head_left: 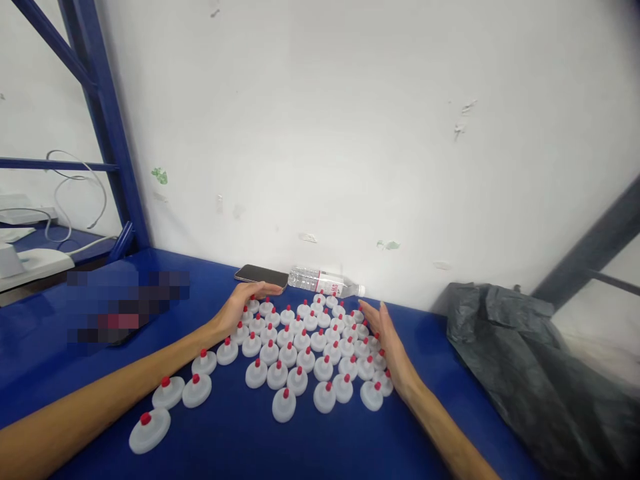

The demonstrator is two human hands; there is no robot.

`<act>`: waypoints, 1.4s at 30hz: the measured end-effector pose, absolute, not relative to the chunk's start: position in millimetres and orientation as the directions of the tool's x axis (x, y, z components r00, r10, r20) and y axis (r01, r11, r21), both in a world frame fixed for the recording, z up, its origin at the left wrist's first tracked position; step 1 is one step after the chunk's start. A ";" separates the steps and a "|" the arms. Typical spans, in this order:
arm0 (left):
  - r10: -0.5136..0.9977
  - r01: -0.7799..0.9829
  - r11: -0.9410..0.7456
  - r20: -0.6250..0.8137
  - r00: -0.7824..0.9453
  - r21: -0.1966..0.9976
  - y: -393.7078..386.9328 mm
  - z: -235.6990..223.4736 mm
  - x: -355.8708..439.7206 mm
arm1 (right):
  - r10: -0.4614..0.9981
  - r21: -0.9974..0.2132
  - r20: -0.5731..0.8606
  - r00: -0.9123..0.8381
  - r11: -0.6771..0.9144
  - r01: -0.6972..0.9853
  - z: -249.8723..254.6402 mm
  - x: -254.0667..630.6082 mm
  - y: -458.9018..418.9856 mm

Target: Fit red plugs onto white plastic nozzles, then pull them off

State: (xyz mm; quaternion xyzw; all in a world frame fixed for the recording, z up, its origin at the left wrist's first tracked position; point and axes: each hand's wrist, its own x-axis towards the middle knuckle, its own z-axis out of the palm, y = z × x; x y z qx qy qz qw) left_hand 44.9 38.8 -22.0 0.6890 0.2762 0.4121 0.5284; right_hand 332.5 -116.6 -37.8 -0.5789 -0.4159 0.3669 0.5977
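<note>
The white caps with red tips [301, 340] lie on the blue bench [225, 433], in one crowded group between the two hands. The left hand [239, 308] is at the left edge of this group, its fingers extended and close together, near the black phone [261, 275]. The right hand [393, 343] is at the right edge, its fingers also straight, the thumb a little apart. I cannot tell if either hand touches a cap. Behind, the clear bottle [325, 283] lies along the wall [320, 133]. Open bench is on the near side and before the dark plastic bag [520, 360] at right.
</note>
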 end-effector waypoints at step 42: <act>0.707 0.269 -0.526 0.239 0.666 0.806 26.7 -22.7 38.6 | 0.968 -0.867 0.178 0.177 0.068 0.494 -24.1 304.9 -103.3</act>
